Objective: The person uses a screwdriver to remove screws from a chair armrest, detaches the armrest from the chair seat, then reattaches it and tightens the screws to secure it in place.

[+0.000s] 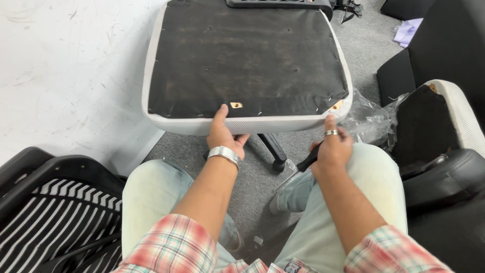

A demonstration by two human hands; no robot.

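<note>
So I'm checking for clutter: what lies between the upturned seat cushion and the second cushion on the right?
Crumpled clear plastic wrap on grey carpet lies between the seat cushion and the second cushion, in the head view.

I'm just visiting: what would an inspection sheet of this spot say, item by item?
Surface: grey carpet floor; white board at left.
Job's things: upturned seat cushion, black underside, white mesh rim, on a chair base.
Clutter: clear plastic wrap; second cushion at right; striped chair back at left.
Hands: left hand grips the cushion's near edge; right hand touches the rim while holding a black-handled tool.
Cables: nothing seen.
Surroundings: black chair parts at right; purple cloth at top.
</note>
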